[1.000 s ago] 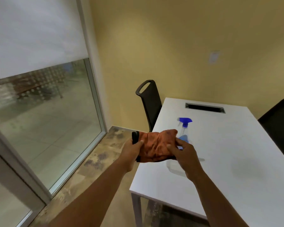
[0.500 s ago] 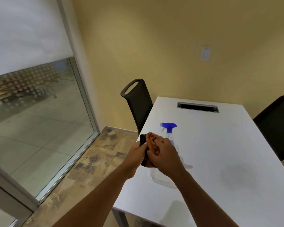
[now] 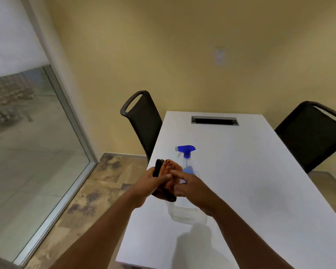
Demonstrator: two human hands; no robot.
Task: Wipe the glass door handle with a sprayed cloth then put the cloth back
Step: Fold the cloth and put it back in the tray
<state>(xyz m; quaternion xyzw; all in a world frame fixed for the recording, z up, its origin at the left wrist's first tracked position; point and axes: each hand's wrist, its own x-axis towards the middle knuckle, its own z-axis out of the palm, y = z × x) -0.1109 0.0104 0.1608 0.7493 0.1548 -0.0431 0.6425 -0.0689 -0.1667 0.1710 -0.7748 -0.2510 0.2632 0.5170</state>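
Observation:
An orange cloth with a black edge is bunched up between both hands, above the near left corner of the white table. My left hand grips its left side. My right hand presses against its right side, fingers partly spread. Just behind the hands a clear spray bottle with a blue trigger head stands upright on the table; its lower part is hidden by my right hand. No door handle is in view.
A glass wall with a metal frame and a white blind fills the left. Black chairs stand at the table's far left and right. A cable slot is cut into the tabletop's far end.
The cloth, spread wide between both hands a second ago, is now folded into a compact bundle. The view has shifted right, toward the table.

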